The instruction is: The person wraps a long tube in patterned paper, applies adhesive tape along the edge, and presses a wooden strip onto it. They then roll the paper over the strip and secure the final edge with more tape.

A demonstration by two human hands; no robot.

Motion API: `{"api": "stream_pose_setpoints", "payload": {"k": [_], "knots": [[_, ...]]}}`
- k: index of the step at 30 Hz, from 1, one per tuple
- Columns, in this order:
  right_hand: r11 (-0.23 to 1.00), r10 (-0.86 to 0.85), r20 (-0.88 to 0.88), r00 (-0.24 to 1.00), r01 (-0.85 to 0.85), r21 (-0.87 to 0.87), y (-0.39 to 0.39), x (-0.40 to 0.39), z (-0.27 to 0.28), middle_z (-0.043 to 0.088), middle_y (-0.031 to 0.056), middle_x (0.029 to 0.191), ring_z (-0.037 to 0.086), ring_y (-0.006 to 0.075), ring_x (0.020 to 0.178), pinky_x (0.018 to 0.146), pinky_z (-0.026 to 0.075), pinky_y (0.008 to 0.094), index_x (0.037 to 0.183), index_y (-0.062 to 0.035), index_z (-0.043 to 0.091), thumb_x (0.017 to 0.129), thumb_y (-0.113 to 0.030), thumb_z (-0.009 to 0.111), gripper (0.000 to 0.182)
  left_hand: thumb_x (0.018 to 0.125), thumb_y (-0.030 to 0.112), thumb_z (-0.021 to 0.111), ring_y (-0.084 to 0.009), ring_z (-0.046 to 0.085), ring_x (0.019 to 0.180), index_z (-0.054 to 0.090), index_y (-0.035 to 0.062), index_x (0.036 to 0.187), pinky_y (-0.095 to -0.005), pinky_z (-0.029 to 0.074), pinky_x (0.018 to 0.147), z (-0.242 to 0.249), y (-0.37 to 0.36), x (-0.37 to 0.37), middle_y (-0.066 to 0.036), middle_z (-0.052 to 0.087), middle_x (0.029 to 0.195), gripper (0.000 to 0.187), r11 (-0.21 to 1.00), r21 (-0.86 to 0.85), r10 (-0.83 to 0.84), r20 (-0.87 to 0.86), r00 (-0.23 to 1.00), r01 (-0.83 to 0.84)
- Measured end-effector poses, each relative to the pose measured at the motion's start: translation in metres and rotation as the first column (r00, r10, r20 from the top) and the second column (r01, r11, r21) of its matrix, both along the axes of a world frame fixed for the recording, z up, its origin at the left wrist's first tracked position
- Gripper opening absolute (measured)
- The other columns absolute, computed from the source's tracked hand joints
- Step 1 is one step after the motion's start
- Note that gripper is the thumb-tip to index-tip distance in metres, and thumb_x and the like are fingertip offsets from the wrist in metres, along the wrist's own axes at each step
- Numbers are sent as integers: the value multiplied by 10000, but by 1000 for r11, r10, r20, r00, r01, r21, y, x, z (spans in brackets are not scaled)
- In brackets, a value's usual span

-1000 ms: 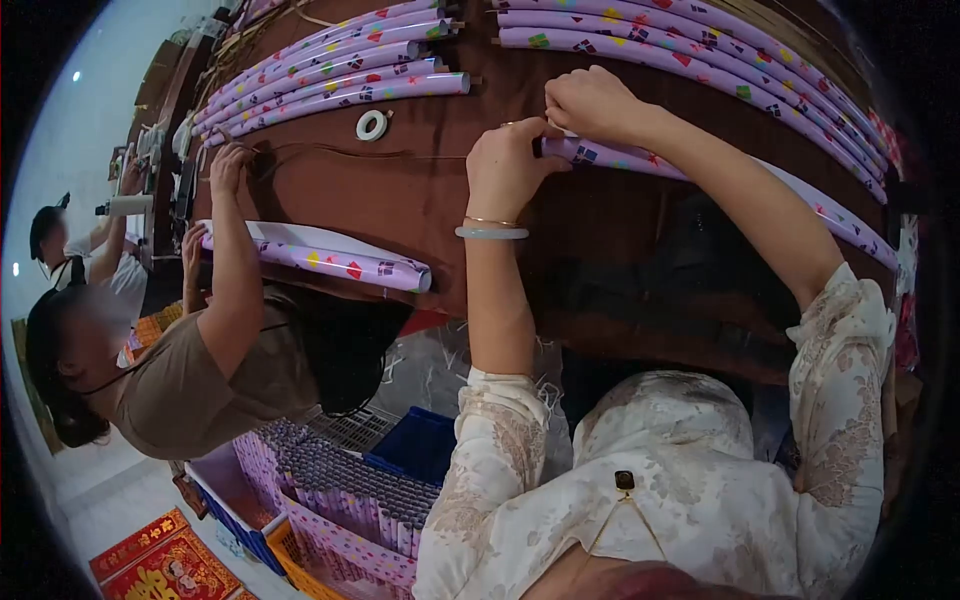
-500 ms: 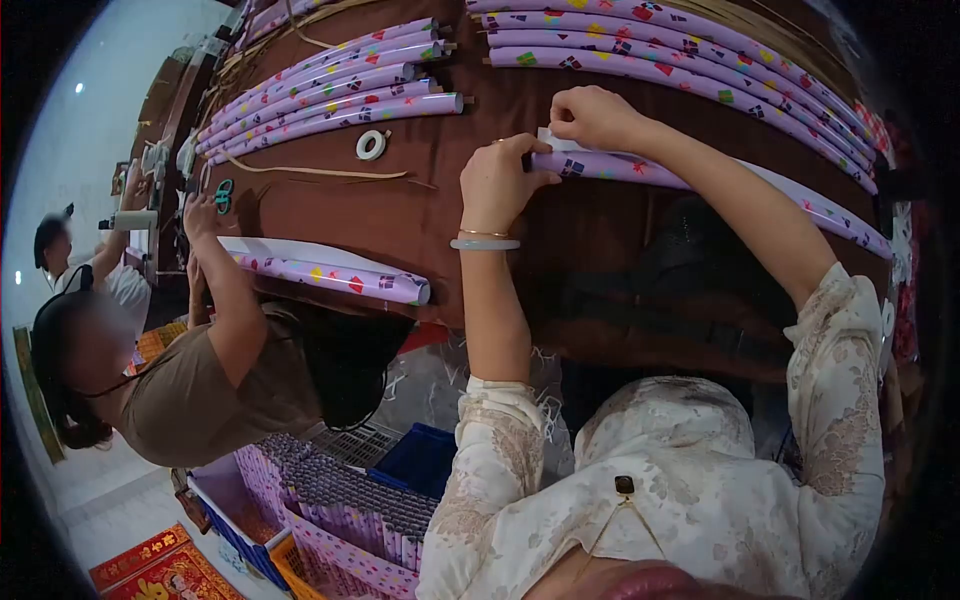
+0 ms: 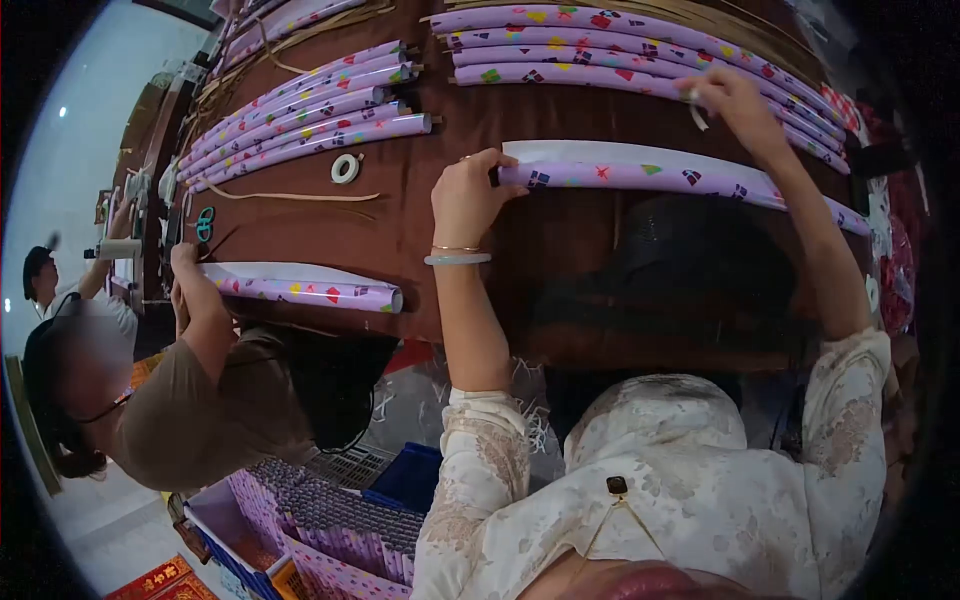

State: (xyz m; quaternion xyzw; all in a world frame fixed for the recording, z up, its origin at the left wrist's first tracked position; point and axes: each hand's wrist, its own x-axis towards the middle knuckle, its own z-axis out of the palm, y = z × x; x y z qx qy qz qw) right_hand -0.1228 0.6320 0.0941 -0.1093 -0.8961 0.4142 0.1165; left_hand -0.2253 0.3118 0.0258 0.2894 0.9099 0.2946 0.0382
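Left hand (image 3: 466, 196) pinches the left end of the roll (image 3: 660, 180), presumably so it can't unwind. Right hand (image 3: 740, 112) grips a small pale strip (image 3: 699, 115), clear of it. Roll's on the tabletop (image 3: 300, 232) ahead of me: glossy lilac, multicoloured shapes, white flap (image 3: 625, 153) exposed.

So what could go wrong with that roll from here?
1. The left hand pins only one end of the roll, and the white flap lies open along it, so the wrap may loosen or skew.
2. The right hand holds a thin white strip over the neighbouring rolls; if it's sticky, it might catch there.
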Motion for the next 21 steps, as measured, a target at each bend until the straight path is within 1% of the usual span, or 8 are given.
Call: {"api": "stream_pose_setpoints", "payload": {"k": [3,5,7,9,13,16,18,21], "knots": [[961,-200,-46,979,187,-204,48,81,21,369,-54,619,359,31,556,515,293,188,834,-69,571,894,-249,465,217,575,224,791,-269,612,805,648,143,884,-372,481,663,8,1,4,-73,646,853,350,1000,-8,-3,-4,1000,3],[746,-366,83,927,346,-569,86,140,19,384,-59,629,355,28,553,497,281,186,801,-85,549,912,-246,454,217,582,225,787,-269,611,818,645,138,886,-371,480,671,8,-2,4,-74,647,868,346,1000,-18,-21,-17,1000,21],[658,-639,-53,768,510,-554,138,202,-5,383,-39,623,360,67,551,537,313,225,829,-67,530,924,-238,455,210,604,205,794,-277,606,705,656,104,929,-347,467,615,5,-3,2,-136,627,773,367,999,28,-41,-56,998,43],[715,-634,-37,772,568,-409,152,264,-8,372,-48,607,343,62,520,515,314,226,824,-69,518,923,-230,467,196,628,146,779,-241,615,729,642,46,939,-344,470,656,-2,-7,-5,-139,635,797,354,995,57,-78,-31,996,80],[384,-923,-137,360,852,-356,113,307,1,439,-47,646,375,57,554,542,349,228,1094,-12,550,923,-298,495,338,667,113,756,-207,616,784,621,4,956,-315,484,704,5,-7,-8,-134,651,895,337,994,12,-110,81,991,110],[391,-912,-242,330,878,-275,139,354,-19,563,-1,841,464,71,691,634,395,230,1120,-32,570,919,-358,499,390,635,30,743,-177,611,723,622,11,921,-292,485,667,-14,-14,-19,-123,641,801,311,984,148,-115,138,984,95],[330,-939,-189,287,905,-267,144,364,-8,546,1,808,462,78,687,649,397,227,1078,-23,585,920,-355,499,377,639,4,733,-167,606,736,613,-1,918,-284,482,679,-19,-17,-23,-117,637,802,304,979,195,-101,170,980,67],[457,-820,-490,297,855,-246,176,367,-6,492,-19,717,447,78,669,619,372,240,1005,-26,623,928,-337,491,347,650,-14,723,-141,589,756,588,-17,928,-271,475,695,-10,-15,-16,-96,625,814,309,990,98,-113,99,989,104]]}}
